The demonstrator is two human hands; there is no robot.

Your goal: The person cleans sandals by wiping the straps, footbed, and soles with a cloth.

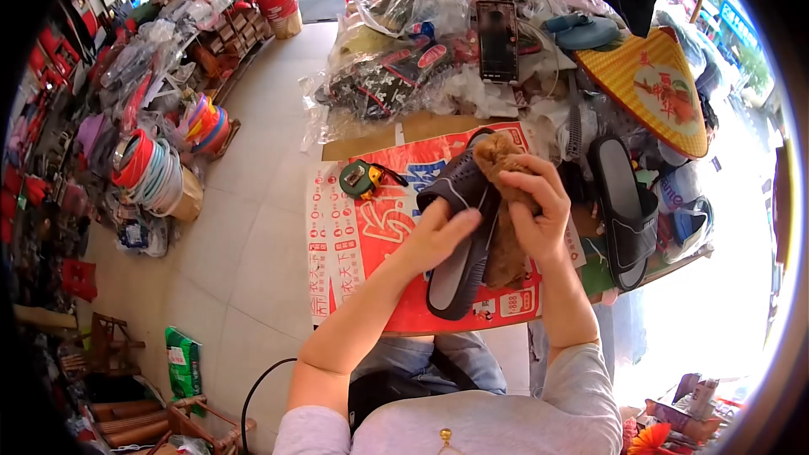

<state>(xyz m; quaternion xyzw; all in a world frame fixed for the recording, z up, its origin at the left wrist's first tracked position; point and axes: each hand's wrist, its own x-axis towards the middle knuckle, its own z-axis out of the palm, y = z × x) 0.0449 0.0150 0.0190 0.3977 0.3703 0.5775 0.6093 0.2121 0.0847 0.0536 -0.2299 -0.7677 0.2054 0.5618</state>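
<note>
My left hand (444, 234) grips a dark slide sandal (459, 278) by its strap, with the fingers partly inside it. The sandal lies tilted over a red and white printed sheet (379, 223). Against the sandal's right side, my right hand (537, 202) is closed on a brown cloth (506, 244), which hangs down along the sole's edge. A second dark slide sandal (624, 211) rests further right near the table's edge. Left of the held sandal sits a green and yellow tape measure (361, 179).
Plastic-wrapped goods (396, 76) and a phone (497, 42) are at the table's back. A yellow conical hat (649, 88) stands at the back right. Buckets (152, 168) and stacked goods line the left side. A green bag (183, 366) is on the floor.
</note>
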